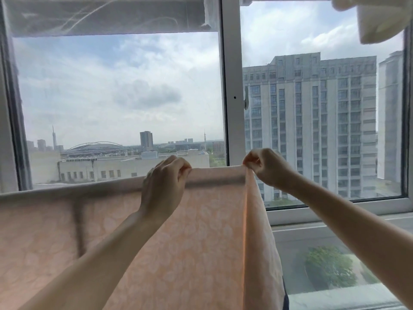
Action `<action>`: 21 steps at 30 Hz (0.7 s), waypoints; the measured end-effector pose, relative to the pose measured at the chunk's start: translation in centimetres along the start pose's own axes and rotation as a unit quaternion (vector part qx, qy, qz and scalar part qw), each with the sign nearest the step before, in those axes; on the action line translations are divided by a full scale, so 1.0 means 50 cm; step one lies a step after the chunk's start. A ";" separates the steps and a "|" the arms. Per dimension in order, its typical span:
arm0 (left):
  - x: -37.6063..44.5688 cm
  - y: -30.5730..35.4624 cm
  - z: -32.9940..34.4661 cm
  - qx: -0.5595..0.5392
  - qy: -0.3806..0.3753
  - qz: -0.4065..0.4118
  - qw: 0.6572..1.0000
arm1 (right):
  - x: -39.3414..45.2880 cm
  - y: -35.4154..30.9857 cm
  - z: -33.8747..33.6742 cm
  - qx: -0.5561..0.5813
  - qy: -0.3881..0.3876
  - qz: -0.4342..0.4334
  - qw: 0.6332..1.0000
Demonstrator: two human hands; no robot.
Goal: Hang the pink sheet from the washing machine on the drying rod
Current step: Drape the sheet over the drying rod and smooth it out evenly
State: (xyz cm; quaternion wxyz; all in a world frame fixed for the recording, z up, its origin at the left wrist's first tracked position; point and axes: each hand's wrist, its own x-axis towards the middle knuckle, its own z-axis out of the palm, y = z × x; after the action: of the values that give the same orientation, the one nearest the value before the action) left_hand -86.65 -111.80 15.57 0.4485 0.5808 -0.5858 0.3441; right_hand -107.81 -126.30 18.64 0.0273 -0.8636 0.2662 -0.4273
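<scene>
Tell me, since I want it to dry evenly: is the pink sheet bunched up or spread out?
Spread out. The pink sheet hangs flat, its top edge pulled straight between the left hand and right hand, which pinch it.

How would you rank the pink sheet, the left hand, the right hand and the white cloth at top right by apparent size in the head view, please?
1. pink sheet
2. white cloth, cut off by the frame
3. left hand and right hand: alike
</scene>
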 end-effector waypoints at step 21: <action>-0.024 -0.009 0.001 -0.002 0.007 -0.019 1.000 | -0.093 -0.060 0.051 -0.007 0.024 0.055 0.998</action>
State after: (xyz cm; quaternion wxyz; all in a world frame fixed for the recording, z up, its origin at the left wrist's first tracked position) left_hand -86.28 -111.44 14.36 0.4600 0.5886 -0.5724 0.3382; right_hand -106.89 -121.94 14.47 0.0385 -0.8374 0.3164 -0.4440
